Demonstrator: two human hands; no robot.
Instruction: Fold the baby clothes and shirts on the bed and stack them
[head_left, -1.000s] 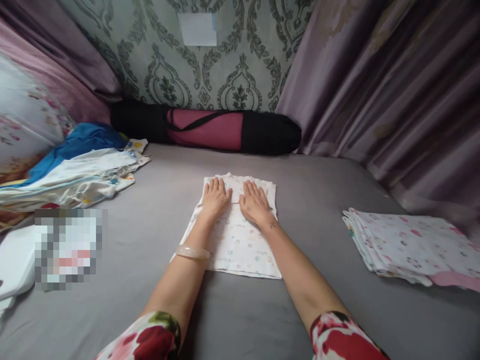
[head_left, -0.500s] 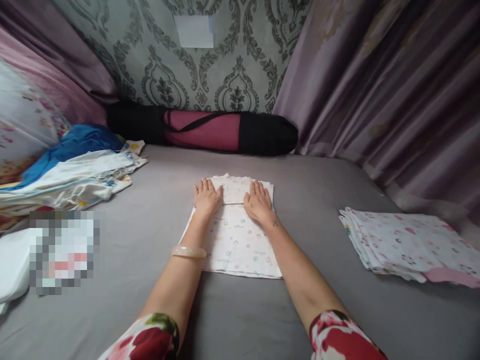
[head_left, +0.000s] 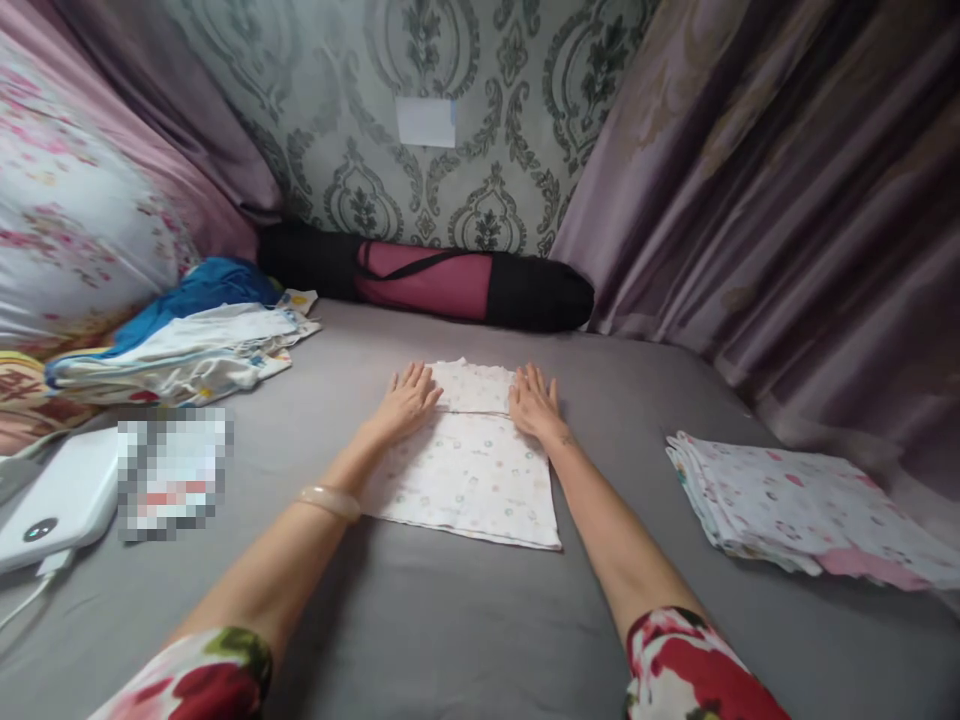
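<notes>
A white garment (head_left: 472, 470) with small pastel prints lies flat in front of me, its far part folded over toward me so an edge runs across it. My left hand (head_left: 409, 400) rests palm down on the far left side of the cloth, fingers spread. On the far right side, my right hand (head_left: 535, 402) lies flat over the folded part's edge, fingers apart. Neither hand grips the fabric. What kind of garment it is, I cannot tell for sure.
Folded printed clothes (head_left: 802, 500) are stacked at the right. A loose clothes pile (head_left: 195, 345) lies at the left, behind a white power bank (head_left: 67, 500) with a cable. A black and maroon long bag (head_left: 427, 283) lies along the wall on the grey sheet (head_left: 465, 620).
Both hands have shifted outward to the sides of the folded part, staying flat. My view has swung left and up, bringing the power bank and its cable further into sight.
</notes>
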